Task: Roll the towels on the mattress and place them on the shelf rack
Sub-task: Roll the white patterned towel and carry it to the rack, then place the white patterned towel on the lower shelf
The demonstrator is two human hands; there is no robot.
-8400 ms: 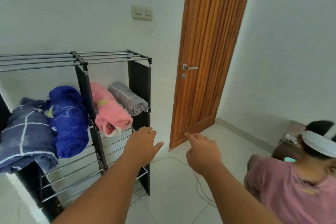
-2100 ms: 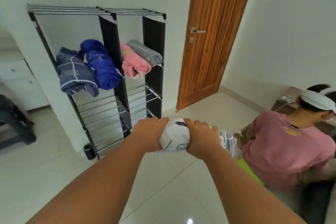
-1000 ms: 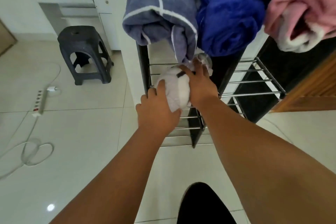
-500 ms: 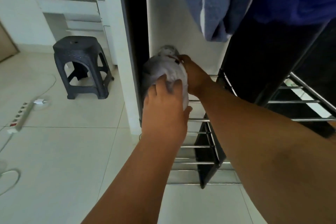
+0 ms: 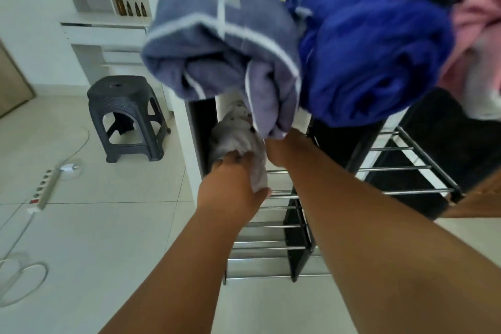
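Note:
A rolled white towel [image 5: 235, 136] with small dark prints lies on a lower tier of the shelf rack [image 5: 401, 168], in the left compartment. My left hand [image 5: 233, 187] grips its near end from below. My right hand [image 5: 276, 150] reaches in beside the roll, its fingers hidden behind the drooping end of a grey-blue rolled towel [image 5: 217, 40] on the tier above. A deep blue rolled towel [image 5: 374, 43] sits to the right of the grey-blue one. A pink towel [image 5: 477, 35] shows at the far right.
A dark plastic stool [image 5: 127, 116] stands on the tiled floor left of the rack. A power strip [image 5: 43, 187] and its white cable [image 5: 21, 274] lie at the left. White shelving with brown bottles [image 5: 130, 5] is behind. Bare metal rails fill the lower tiers.
My head has lifted, so the upper towels fill the top of the view. The white roll sits deeper on the lower tier, and my right hand has slid further in behind the hanging towel.

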